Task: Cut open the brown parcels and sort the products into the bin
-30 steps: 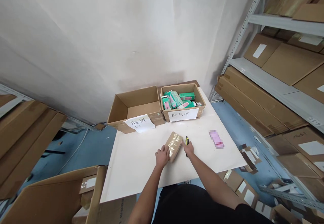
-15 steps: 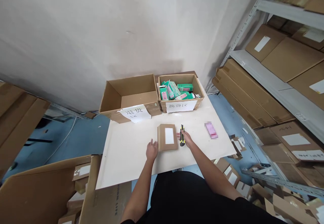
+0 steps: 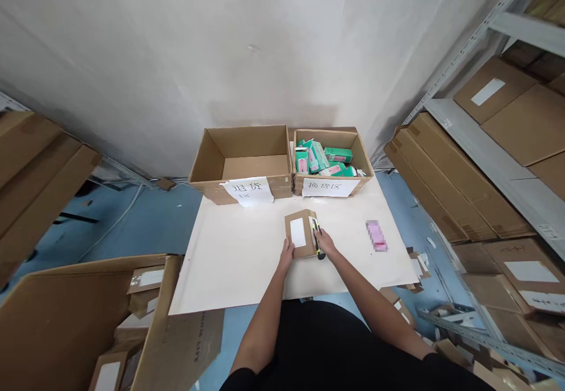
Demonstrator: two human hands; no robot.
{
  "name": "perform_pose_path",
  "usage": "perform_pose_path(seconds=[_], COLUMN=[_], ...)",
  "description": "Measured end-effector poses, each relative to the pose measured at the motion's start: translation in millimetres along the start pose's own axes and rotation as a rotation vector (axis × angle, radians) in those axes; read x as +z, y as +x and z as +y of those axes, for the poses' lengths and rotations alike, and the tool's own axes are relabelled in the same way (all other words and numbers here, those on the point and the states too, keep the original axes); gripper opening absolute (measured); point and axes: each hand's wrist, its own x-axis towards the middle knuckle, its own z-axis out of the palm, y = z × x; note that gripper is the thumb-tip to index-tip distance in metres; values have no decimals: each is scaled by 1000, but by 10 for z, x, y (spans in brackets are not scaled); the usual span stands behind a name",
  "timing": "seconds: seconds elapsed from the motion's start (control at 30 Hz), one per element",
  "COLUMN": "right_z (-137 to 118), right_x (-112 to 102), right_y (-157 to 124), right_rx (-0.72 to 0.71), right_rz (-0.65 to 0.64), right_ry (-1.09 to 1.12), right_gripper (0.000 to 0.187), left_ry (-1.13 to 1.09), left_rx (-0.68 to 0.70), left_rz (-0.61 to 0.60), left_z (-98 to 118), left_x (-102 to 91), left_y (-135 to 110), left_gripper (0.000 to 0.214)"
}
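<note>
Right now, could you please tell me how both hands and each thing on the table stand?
left hand: holding the small box
right hand: closed around the cutter
small box: held, labelled face showing
cutter: in hand; blade too small to tell
left carton: open on top
right carton: open, holding green packs
green packs: loosely piled
pink item: lying down, details blurred

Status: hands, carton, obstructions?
Left hand at left edge of small carton. Right hand grips yellow-black cutter at carton's right side. Pink pixelated item off right, clear of hands.
</note>
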Motion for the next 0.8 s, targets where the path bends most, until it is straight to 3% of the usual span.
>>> perform_pose_path(seconds=[0.1,0.2,0.27,0.33,0.43,0.53,0.67,0.8], right_z=[-80,-62,-40,-49,-138,-264,-385,-491], right_x=[-39,62,153,225,271,265,219,141], right_y=[-33,-72,-95,-115,-129,-128,-146,-164], right_rx=[-32,0,27,27,33,87,74,-7], right_rz=[-95,-52,-35,-49,-49,-46,-64,-8], right_ry=[98,64,81,121,109,9,-136,-411], right_gripper=[44,40,39,40,41,36,25,22], left_ry=[4,-5,-3,61,293,522,768,842], left_rx=[-84,-104,-49,91,360,511,486,418], left_rz=[27,76,115,116,-34,-250,-358,-255], left_z=[25,45,73,130,290,507,714,713], left_x=[-87,-226,-384,-600,-950,-1178,-1213,-999], left_y=[114,196,222,238,295,412,547,459], left_gripper=[66,70,73,79,94,112,120,129])
